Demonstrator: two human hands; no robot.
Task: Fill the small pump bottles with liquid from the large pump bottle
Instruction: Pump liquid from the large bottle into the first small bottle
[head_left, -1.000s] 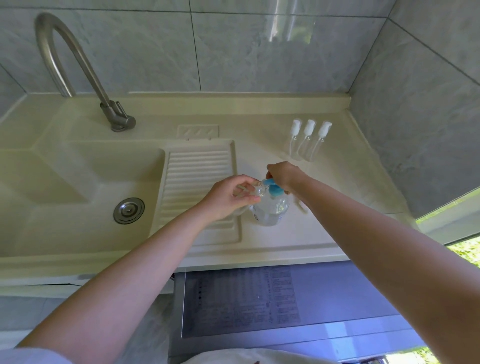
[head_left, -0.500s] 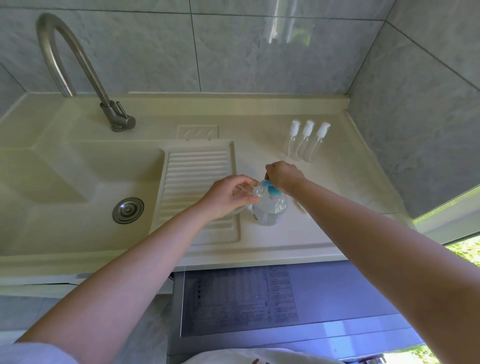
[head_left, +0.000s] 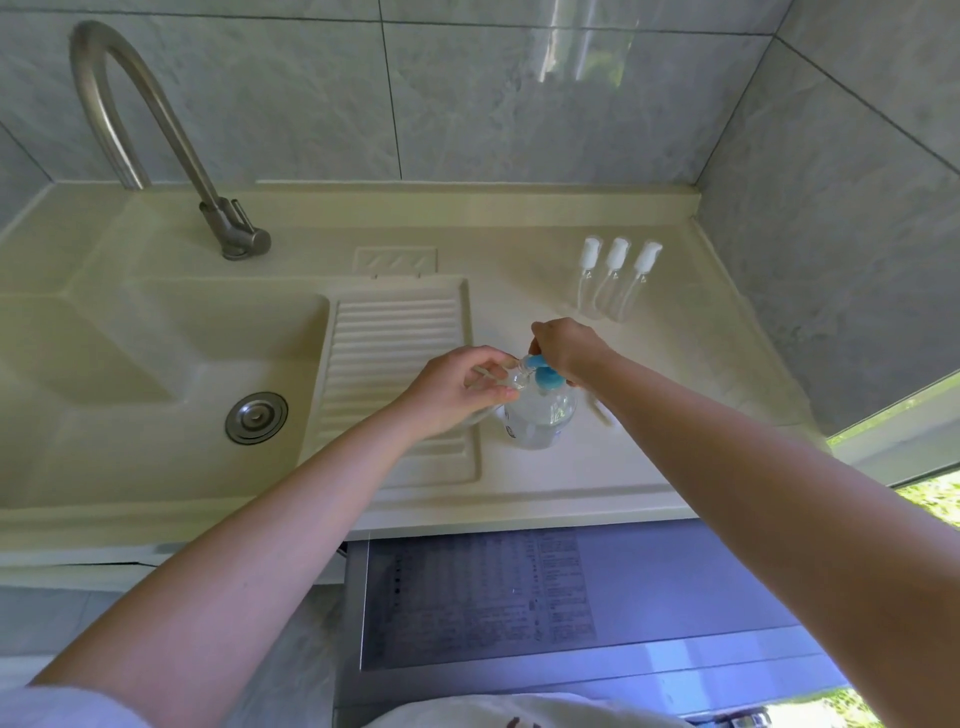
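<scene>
The large clear pump bottle (head_left: 540, 415) with a blue pump head stands on the cream counter (head_left: 597, 467), right of the ribbed drainboard. My right hand (head_left: 563, 347) rests on top of the blue pump head, fingers curled round it. My left hand (head_left: 457, 389) holds a small clear bottle (head_left: 501, 375) with its mouth at the pump's nozzle. Three small pump bottles (head_left: 613, 280) with white caps stand in a row at the back right of the counter. A small white pump part (head_left: 600, 413) lies on the counter beside the large bottle, partly hidden by my right forearm.
A sink basin with a metal drain (head_left: 256, 418) lies to the left, with a curved steel tap (head_left: 156, 140) behind it. The ribbed drainboard (head_left: 395, 353) sits beside my left hand. Grey tiled walls close in at the back and right. A grey appliance top (head_left: 545, 597) sits below the counter edge.
Both hands and the bottles stay almost in place; my right hand has shifted very slightly on the pump head.
</scene>
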